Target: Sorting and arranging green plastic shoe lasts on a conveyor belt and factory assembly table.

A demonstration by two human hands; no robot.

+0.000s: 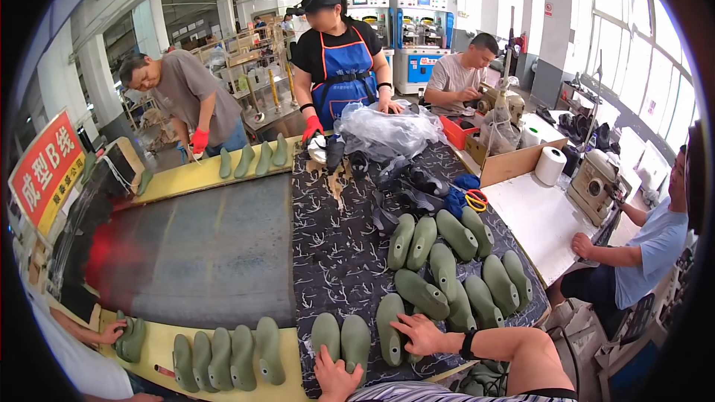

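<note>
At the near edge of the dark patterned table, my left hand lies with its fingers spread over the near ends of two green shoe lasts, a left one and a right one. My right hand reaches across from the right, its fingers bent over the side of another green shoe last. Part of one more last shows beneath that hand. Beyond it, one last lies slanted among several others grouped on the table's right side.
Several lasts line the yellow near ledge beside the grey conveyor belt; others stand on the far ledge. Dark shoe uppers, a clear plastic bag and orange-handled scissors lie farther back. Co-workers surround the line; a sewing machine stands right.
</note>
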